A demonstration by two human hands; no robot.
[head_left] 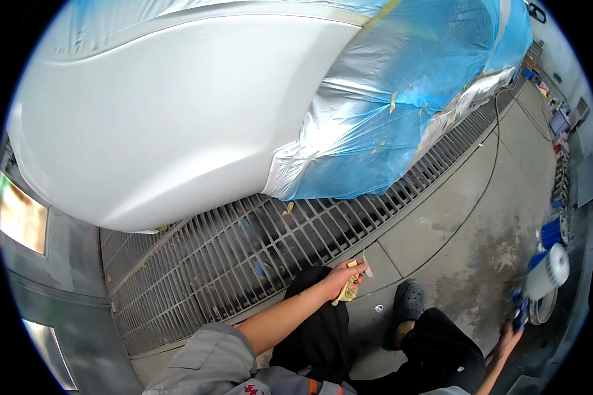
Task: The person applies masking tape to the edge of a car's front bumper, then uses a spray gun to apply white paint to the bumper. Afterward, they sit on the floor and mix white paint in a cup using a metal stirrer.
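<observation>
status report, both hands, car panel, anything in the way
Left hand shut on crumpled yellow wad. Right hand holding spray gun. White panel uncovered, blue film alongside. Dark hose on floor, not across panel.

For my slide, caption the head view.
Left grip holding crumpled yellow material, right grip a spray gun, beside a masked car.

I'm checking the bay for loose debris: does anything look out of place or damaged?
Yes, slightly. A pale scrap lies loose on the floor beside the dark shoe, like litter. A yellowish scrap shows near the blue film, over the grate. A blotchy patch farther right looks stained or worn.
</observation>
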